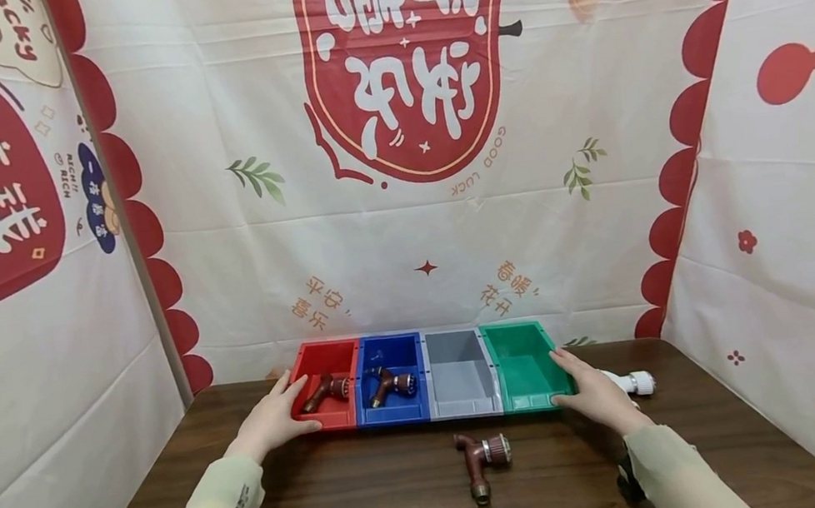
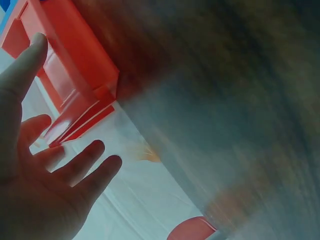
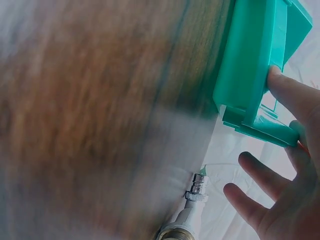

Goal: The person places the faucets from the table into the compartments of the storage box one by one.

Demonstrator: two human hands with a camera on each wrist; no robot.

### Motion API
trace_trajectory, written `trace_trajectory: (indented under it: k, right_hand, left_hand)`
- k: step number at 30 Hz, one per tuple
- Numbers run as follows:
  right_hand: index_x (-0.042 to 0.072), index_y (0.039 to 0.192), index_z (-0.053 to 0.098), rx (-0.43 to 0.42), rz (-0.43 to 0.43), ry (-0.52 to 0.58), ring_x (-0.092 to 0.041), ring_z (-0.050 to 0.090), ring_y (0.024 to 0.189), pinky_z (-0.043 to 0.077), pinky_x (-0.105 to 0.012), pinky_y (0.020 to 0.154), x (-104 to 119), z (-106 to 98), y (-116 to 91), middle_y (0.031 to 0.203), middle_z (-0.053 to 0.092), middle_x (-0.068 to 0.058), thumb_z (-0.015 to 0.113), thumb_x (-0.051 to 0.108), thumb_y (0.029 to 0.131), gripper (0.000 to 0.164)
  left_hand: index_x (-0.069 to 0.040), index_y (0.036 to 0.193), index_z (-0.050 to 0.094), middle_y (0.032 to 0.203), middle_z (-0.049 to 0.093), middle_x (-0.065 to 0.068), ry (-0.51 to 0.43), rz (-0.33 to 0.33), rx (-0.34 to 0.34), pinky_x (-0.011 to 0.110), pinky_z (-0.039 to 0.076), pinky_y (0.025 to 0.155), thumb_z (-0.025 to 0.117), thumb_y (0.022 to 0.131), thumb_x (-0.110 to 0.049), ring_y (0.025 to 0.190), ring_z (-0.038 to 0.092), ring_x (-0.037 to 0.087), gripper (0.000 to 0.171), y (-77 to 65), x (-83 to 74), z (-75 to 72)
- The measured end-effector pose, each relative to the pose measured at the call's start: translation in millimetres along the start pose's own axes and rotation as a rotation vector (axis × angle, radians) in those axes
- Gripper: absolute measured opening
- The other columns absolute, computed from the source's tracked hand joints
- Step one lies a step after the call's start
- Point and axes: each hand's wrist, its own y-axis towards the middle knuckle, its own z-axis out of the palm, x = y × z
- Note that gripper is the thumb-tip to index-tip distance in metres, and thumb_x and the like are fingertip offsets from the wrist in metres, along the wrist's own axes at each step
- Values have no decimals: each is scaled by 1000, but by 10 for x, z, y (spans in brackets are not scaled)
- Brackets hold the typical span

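Note:
A joined row of bins stands on the table: red [image 1: 336, 421], blue [image 1: 396, 415], grey [image 1: 460, 365] and green [image 1: 525, 358]. At the red end is my left hand [image 1: 271, 420], thumb by the front corner, fingers spread along the outer side. My right hand [image 1: 596, 387] touches the green end, with the thumb against its edge [image 3: 272, 55] and the other fingers spread. One brown tap [image 1: 327, 390] lies in the red bin and another brown tap [image 1: 392, 384] in the blue one. In front of the row lies a third brown tap [image 1: 480, 464].
A white tap [image 1: 637, 383] lies on the table right of the green bin, partly hidden by my right hand. The brown wooden table [image 1: 375, 501] meets printed white cloth walls [image 1: 421, 244] at the back and sides.

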Motion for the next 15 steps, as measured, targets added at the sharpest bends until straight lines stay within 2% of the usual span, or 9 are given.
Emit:
trace_trajectory:
  k: [6, 15]
  right_hand:
    - [-2, 148, 35, 3, 1, -1, -48, 35, 133, 37, -64, 97, 19, -20, -15, 151, 30, -27, 76, 22, 84, 80]
    - [-2, 148, 34, 13, -6, 9, -49, 33, 133, 36, -65, 98, -6, -8, 26, 152, 29, -27, 77, 23, 84, 81]
  left_hand:
    - [-9, 151, 35, 158, 19, 19, 28, 29, -6, 63, 41, 95, 81, 72, -48, 131, 40, 46, 98, 8, 7, 40]
    - [-12, 151, 34, 158, 19, 18, 24, 3, -6, 64, 43, 92, 79, 75, -49, 125, 46, 45, 96, 2, -11, 66]
